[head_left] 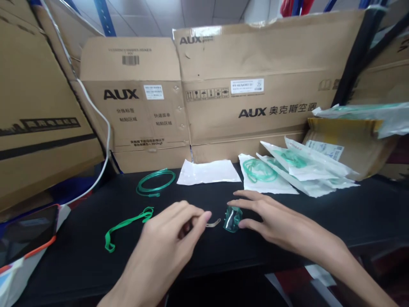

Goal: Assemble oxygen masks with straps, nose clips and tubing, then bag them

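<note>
Left hand pinching a thin strip, right hand at a green mask.
The left thumb and forefinger are closed on the strip, its free end pointing toward the mask; the right fingers curve half-open around the mask, though whether they grip cannot be told. A loosened pinch could drop the strip; an uneven push could skid the mask.

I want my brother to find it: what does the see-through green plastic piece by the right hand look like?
On the black tabletop, before the brown cardboard boxes printed AUX, find the person's right hand. Between its thumb and fingers sits a small, curved, see-through green plastic piece. It's a stubby shell, unlike the loose coiled green tube and flat green ribbon.
</note>
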A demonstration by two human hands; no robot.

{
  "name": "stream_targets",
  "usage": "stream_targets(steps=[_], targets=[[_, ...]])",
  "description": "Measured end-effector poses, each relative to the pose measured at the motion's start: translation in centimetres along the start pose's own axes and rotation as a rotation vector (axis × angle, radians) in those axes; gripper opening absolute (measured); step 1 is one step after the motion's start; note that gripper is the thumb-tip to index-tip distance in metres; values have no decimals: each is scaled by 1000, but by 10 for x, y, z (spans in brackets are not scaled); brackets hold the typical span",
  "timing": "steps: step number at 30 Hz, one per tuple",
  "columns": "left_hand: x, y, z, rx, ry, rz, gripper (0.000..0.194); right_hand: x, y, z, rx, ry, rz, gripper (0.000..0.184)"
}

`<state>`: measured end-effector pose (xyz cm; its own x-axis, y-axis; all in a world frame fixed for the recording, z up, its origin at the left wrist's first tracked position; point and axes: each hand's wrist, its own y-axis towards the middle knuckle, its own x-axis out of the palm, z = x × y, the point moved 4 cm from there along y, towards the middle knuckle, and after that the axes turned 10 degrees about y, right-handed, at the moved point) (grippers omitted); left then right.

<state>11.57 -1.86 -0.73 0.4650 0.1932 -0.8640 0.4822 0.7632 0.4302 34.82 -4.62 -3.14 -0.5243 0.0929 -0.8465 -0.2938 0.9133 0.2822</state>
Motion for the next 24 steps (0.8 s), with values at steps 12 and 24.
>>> stream_targets(steps=[12,24], targets=[[52,37,-8,-71,51,-422,15,10,2,24,28,10,50,42],[19,36,-17,-125,-236,-377,20,-1,16,1,309,312,-72,27]])
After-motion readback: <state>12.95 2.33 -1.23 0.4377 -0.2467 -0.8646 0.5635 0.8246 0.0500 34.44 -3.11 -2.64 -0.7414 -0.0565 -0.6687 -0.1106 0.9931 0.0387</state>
